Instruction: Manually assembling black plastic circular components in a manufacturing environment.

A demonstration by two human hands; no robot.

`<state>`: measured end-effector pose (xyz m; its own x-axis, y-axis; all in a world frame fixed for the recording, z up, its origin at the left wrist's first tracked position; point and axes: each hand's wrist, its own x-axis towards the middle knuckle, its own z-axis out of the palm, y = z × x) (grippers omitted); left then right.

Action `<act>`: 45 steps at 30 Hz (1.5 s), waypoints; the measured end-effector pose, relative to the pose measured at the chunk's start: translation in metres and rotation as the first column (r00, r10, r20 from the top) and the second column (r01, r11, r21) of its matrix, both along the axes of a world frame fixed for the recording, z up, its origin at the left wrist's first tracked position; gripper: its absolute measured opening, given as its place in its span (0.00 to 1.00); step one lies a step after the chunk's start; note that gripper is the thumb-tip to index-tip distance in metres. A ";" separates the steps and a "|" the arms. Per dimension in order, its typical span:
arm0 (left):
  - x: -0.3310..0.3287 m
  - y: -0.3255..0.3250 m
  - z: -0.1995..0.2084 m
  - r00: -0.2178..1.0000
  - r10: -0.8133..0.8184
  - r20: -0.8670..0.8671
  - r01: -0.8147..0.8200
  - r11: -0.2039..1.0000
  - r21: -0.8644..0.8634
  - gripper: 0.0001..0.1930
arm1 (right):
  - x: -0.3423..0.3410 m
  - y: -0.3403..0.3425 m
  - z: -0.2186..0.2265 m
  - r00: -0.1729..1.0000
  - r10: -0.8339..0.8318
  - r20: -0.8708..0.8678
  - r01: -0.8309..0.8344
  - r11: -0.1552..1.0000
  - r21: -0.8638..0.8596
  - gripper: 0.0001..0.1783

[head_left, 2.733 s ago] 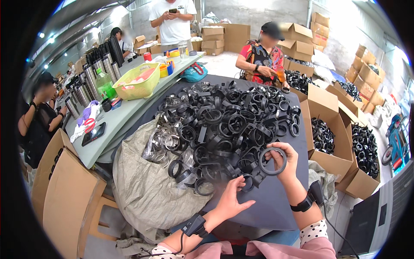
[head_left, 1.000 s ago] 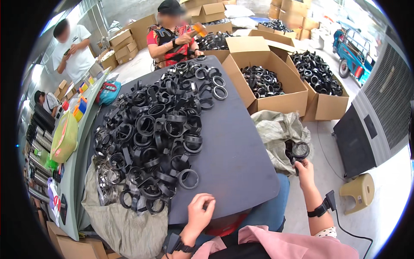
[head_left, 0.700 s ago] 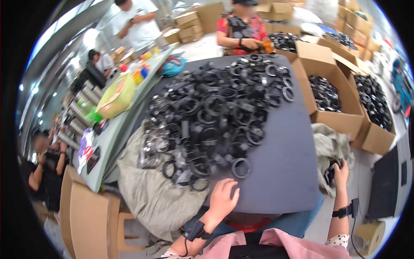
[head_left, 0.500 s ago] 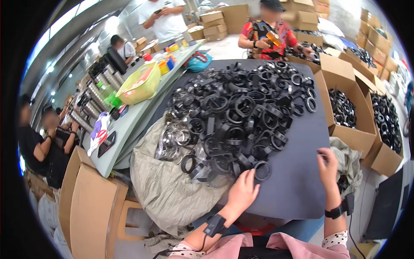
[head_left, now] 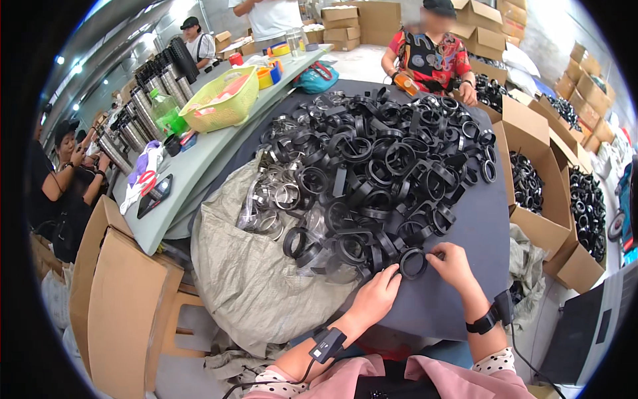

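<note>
My right hand (head_left: 454, 264): fingertips pinched on the rim of a black plastic ring (head_left: 413, 263), at the near edge of the heap.
My left hand (head_left: 376, 298): flat and loose on the dark table (head_left: 478, 219), fingers just touching the same ring from the left, grasping nothing.
The ring: lying flat on the table, between my two hands (a strap sits on each wrist).
Pile of black rings (head_left: 382, 173): spread across the table, right behind the ring.
Woven sack (head_left: 256, 279): slumped to my left, shiny metal bands (head_left: 272, 203) spilling from a clear bag on it.
Cardboard boxes (head_left: 541, 199): on my right, filled with more black rings.
Person in a patterned shirt (head_left: 432, 56): at the far end of the table.
</note>
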<state>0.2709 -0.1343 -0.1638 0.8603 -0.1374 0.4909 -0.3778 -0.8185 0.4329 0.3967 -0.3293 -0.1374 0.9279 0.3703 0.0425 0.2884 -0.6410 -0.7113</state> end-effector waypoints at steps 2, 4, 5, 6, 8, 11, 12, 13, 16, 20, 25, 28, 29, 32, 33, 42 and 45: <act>-0.001 0.000 -0.005 1.000 -0.001 -0.010 0.001 1.000 -0.019 0.14 | -0.006 0.009 -0.004 0.997 -0.054 -0.046 0.057 0.996 0.074 0.16; -0.002 -0.005 -0.011 1.000 0.005 -0.018 -0.006 1.000 -0.031 0.14 | -0.007 0.016 -0.014 0.987 -0.113 -0.113 0.132 0.975 0.179 0.20; -0.004 -0.005 -0.012 0.999 0.021 -0.028 -0.022 0.999 -0.032 0.14 | -0.008 0.019 -0.019 0.990 -0.087 -0.113 0.108 0.975 0.195 0.20; -0.006 -0.008 -0.013 0.998 0.010 -0.065 -0.013 0.999 -0.046 0.14 | -0.008 0.020 -0.023 0.988 -0.126 -0.088 0.143 0.965 0.221 0.19; -0.006 -0.011 -0.021 0.998 -0.016 -0.062 0.012 0.997 -0.072 0.14 | -0.003 0.023 -0.025 0.981 -0.176 -0.079 0.190 0.957 0.220 0.18; -0.009 -0.010 -0.019 0.996 -0.019 -0.090 0.008 0.993 -0.122 0.15 | -0.002 0.020 -0.023 0.983 -0.138 -0.120 0.165 0.955 0.247 0.19; -0.011 -0.008 -0.020 0.995 -0.015 -0.098 0.004 0.994 -0.114 0.15 | -0.004 0.021 -0.025 0.984 -0.106 -0.140 0.147 0.935 0.322 0.15; -0.010 -0.008 -0.020 0.995 -0.024 -0.101 0.013 0.994 -0.111 0.15 | -0.006 0.018 -0.027 0.985 -0.102 -0.139 0.143 0.935 0.325 0.15; -0.007 -0.008 -0.019 0.998 -0.042 -0.053 0.038 0.996 -0.079 0.14 | -0.012 0.011 -0.030 0.970 -0.020 -0.243 0.151 0.831 0.535 0.09; -0.020 -0.002 -0.006 0.994 -0.103 -0.030 0.101 0.992 -0.076 0.13 | -0.019 -0.009 -0.005 0.989 -0.088 -0.122 0.149 0.691 0.708 0.03; -0.053 0.021 0.019 0.996 0.028 0.079 -0.019 0.993 -0.115 0.11 | 0.015 -0.146 -0.004 0.831 -0.546 0.107 0.317 0.623 0.715 0.09; -0.063 0.051 0.013 0.960 0.229 0.162 -0.214 0.971 -0.103 0.10 | 0.020 -0.261 -0.034 0.678 -0.718 0.157 0.466 0.586 0.663 0.16; -0.065 0.061 0.010 0.933 0.333 0.139 -0.316 0.940 -0.132 0.09 | 0.014 -0.287 -0.042 0.572 -0.786 0.237 0.616 0.602 0.509 0.18; -0.067 0.086 0.010 0.877 0.472 0.089 -0.461 0.880 -0.118 0.10 | 0.003 -0.361 -0.104 0.509 -0.843 0.173 0.742 0.532 0.408 0.23; -0.064 0.089 0.012 0.862 0.505 0.037 -0.496 0.856 -0.145 0.12 | 0.001 -0.379 -0.126 0.425 -0.884 0.194 0.831 0.466 0.302 0.28; -0.058 0.109 0.026 0.801 0.597 -0.050 -0.585 0.761 -0.281 0.18 | 0.041 -0.429 -0.227 0.360 -0.933 -0.008 0.933 0.359 0.036 0.36; -0.058 0.128 0.027 0.765 0.644 -0.013 -0.627 0.740 -0.244 0.20 | 0.067 -0.415 -0.208 0.526 -0.826 0.204 0.826 0.553 0.112 0.32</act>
<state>0.2131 -0.0059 -0.1372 0.6717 0.5482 0.4982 0.1609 -0.7645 0.6243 0.4642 -0.7444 -0.3454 0.7847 -0.5571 0.2719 -0.2318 -0.6705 -0.7048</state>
